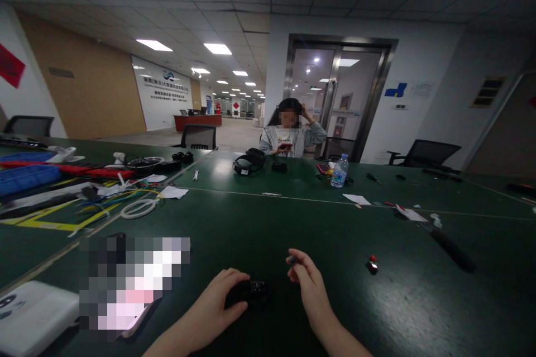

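Note:
My left hand (pixel 218 301) rests on the dark green table (pixel 268 223) with its fingers wrapped round a small black device (pixel 253 291). My right hand (pixel 307 281) hovers just to the right of it, thumb and fingers pinched on a tiny dark part (pixel 291 260) that I cannot make out. A small red and black piece (pixel 371 263) lies on the table a little to the right of my right hand.
A white box (pixel 33 312) sits at the near left. Cables, blue trays (pixel 25 175) and tools crowd the far left. Across the table sits a person (pixel 288 133) with a phone, near a water bottle (pixel 339 171) and black headsets (pixel 249 162). A black handle (pixel 452 248) lies right.

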`<state>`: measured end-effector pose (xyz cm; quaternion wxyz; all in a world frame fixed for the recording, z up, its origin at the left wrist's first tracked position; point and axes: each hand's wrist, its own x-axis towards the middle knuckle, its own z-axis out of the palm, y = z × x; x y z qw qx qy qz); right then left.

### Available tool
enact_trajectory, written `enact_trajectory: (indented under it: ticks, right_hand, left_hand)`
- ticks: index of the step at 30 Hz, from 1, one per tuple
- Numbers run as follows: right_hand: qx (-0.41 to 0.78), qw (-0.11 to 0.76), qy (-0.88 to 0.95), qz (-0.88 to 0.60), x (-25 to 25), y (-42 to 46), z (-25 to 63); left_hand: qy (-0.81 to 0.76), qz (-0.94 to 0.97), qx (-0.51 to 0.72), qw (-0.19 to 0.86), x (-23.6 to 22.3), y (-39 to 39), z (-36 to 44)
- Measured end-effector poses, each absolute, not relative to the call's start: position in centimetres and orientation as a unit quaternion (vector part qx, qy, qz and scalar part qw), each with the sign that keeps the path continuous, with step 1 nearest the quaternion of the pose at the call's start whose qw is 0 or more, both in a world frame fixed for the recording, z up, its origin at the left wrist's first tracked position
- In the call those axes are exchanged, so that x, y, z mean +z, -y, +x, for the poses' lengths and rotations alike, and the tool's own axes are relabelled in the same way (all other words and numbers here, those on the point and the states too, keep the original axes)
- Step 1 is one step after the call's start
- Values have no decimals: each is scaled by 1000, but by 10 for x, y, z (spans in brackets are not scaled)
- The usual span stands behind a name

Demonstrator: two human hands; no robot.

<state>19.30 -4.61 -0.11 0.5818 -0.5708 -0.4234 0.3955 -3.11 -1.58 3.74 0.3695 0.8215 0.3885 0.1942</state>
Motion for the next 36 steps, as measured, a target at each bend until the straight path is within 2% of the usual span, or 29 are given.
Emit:
enact_trajectory:
  ticks: [11, 36]
  right_hand:
    - [400, 601, 401, -564, 1, 46, 192]
    - [417, 588, 405, -562, 6, 51, 195]
  left_hand:
    - [-380, 825, 198, 368, 34, 13, -32]
    - [-389, 821, 197, 368, 34, 14, -30]
